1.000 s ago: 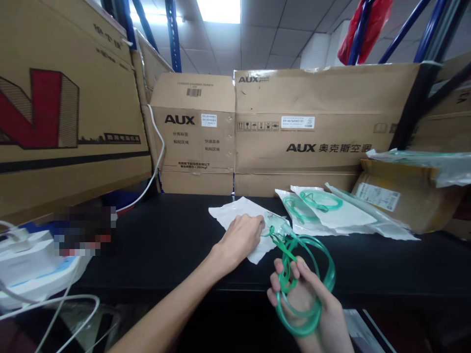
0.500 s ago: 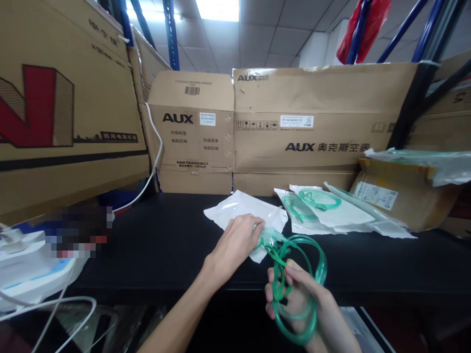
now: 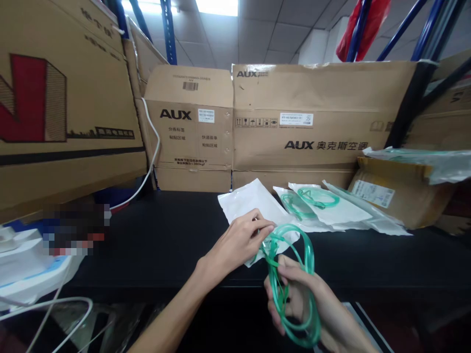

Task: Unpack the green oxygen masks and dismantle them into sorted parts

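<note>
My right hand (image 3: 294,284), low in the view, is closed around a coil of green tubing (image 3: 311,255). The coil's loops hang over the palm and its upper end lies over a white pouch (image 3: 248,201). My left hand (image 3: 245,238) reaches across the pouch with fingers bent and pressed to the upper end of the tubing, by a clear plastic piece (image 3: 264,247). Its fingertips are partly hidden there. The pouch lies tilted on the black tabletop (image 3: 176,240), its near edge showing beneath the tubing.
Several flat pouches with green tubing (image 3: 318,196) lie to the right of my hands. Behind them stands a brown carton (image 3: 408,191) with packets on top. Large cardboard panels (image 3: 294,132) wall the back. At left are a white power strip (image 3: 29,269) and cables (image 3: 84,301).
The white pouch has shifted right and turned. My left hand has moved slightly right with it, while the tubing coil has come a little left and upright in my right hand.
</note>
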Action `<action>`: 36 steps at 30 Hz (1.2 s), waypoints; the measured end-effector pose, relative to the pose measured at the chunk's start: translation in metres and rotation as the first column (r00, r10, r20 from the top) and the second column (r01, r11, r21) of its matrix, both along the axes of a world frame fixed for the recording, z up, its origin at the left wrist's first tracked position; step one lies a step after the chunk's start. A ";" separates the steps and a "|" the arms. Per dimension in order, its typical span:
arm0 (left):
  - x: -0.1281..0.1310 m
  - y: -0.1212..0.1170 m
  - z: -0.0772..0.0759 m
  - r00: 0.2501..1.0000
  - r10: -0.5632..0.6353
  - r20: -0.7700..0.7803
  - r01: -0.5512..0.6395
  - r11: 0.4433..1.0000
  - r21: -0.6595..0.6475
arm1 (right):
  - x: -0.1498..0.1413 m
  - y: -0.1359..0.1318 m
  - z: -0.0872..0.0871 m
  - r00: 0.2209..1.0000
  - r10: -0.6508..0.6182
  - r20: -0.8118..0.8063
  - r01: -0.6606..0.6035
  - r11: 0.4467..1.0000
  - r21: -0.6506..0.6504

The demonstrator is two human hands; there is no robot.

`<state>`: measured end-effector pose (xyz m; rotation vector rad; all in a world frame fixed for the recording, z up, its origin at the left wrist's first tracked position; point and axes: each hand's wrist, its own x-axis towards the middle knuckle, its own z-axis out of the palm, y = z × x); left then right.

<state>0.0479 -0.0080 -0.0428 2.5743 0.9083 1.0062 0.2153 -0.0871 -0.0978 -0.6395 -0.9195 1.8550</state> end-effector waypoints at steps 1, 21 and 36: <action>0.000 0.000 0.000 1.000 -0.011 0.010 0.011 1.000 0.002 | 0.000 0.001 0.000 1.000 0.002 -0.030 -0.003 1.000 -0.025; -0.007 0.005 -0.003 0.980 -0.196 -0.034 0.187 0.966 -0.180 | -0.004 -0.003 0.027 0.986 -0.159 -0.055 0.144 0.966 -0.213; 0.004 0.002 -0.006 0.994 -0.085 0.067 0.088 0.995 -0.043 | 0.015 0.000 0.005 0.895 -0.387 0.222 0.353 0.918 0.179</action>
